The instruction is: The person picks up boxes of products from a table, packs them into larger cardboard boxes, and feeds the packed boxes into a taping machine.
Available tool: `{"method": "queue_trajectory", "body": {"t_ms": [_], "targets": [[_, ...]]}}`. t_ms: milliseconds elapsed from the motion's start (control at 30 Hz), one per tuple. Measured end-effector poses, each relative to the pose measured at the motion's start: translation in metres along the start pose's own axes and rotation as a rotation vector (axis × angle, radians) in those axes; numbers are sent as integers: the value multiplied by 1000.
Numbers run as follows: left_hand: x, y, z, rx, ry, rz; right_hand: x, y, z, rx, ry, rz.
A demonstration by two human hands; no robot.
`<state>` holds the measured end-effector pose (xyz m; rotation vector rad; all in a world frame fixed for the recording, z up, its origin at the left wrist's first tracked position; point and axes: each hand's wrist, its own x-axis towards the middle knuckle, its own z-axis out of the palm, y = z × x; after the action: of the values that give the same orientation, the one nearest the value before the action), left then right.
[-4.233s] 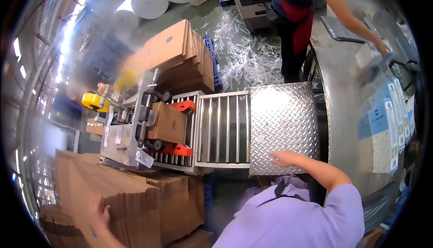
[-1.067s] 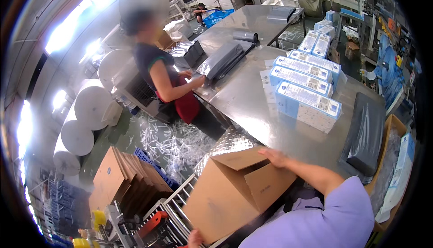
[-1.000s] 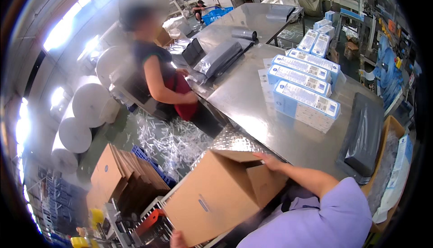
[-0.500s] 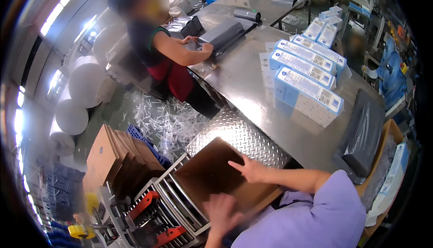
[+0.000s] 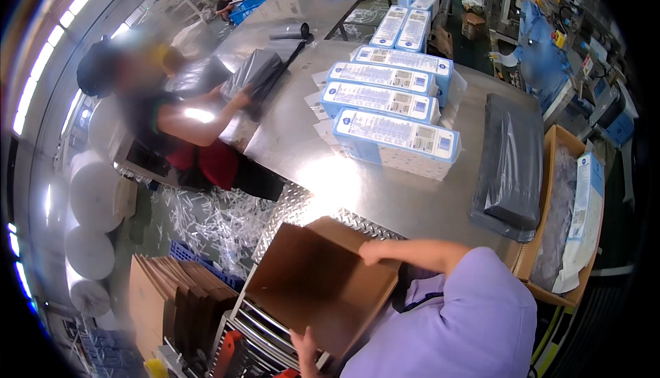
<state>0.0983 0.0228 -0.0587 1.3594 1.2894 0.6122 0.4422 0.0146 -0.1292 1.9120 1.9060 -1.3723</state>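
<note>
head | left hand [image 5: 304,345], right hand [image 5: 373,250] at open carton [image 5: 317,278] | partly hidden | clamped or apart: cannot tell

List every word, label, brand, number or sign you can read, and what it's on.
None reads clearly.
Pale blue packages on the table: small print and barcode-like blocks, too small to read.
Pack in the side carton: print too small.
Open carton: no print visible inside.

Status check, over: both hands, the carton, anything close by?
Left grip at near-left side of carton, right grip by far-right rim; firmness unclear. Carton open, above metal rollers. Steel table just beyond, blue-and-white boxes on it.
</note>
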Motion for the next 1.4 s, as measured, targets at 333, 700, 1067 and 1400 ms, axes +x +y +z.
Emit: {"method": "queue_trajectory", "body": {"t_ms": [333,700,1067,1400], "targets": [[32,122,150,262,-70,387,-210,291,-105,879,1751,458],[159,195,402,-269,-574,-276,-179,335,-254,1311,947,123],[221,189,320,-456,-441,-227,-160,270,-243,1147,590,-182],[211,170,294,-488,-453,-300,-164,225,-227,673,663,210]]}}
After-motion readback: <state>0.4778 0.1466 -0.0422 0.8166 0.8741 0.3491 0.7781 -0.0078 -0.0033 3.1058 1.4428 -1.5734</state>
